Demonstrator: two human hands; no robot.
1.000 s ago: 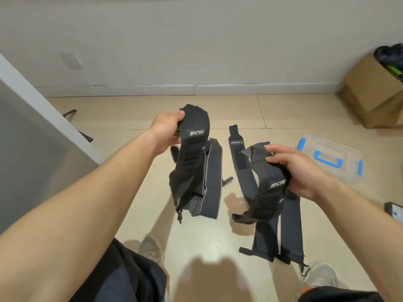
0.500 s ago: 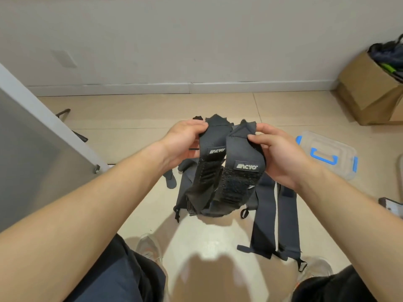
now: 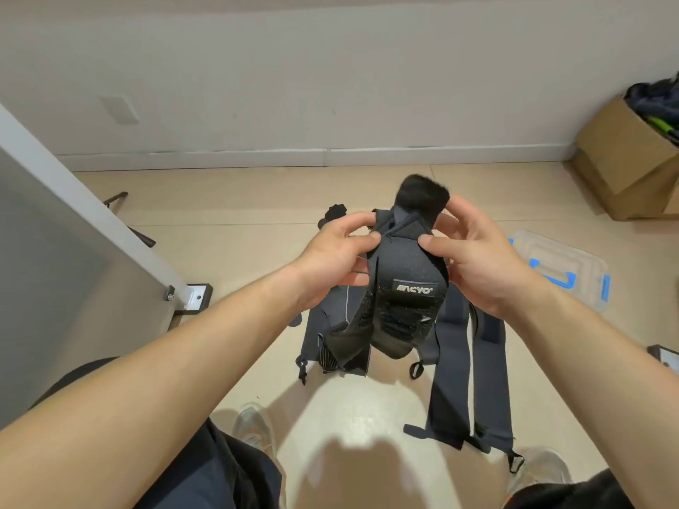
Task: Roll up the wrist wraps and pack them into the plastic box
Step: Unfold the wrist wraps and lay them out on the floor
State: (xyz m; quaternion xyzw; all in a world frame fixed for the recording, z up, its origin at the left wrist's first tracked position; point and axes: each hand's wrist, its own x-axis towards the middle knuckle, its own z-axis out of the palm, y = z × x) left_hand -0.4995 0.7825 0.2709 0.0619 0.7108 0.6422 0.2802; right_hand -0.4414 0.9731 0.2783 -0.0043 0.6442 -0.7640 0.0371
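The black wrist wraps (image 3: pixel 404 288) are held bunched together in mid-air above the floor (image 3: pixel 239 214), their long tails trailing below. The left hand (image 3: pixel 330 251) pinches their upper left edge and the right hand (image 3: pixel 481 259) curls round the upper right, each grip holding fabric. The clear plastic box (image 3: pixel 573 259), with blue handle and clips, sits on the floor to the right; a cardboard box (image 3: pixel 624 159) stands farther back by the wall.
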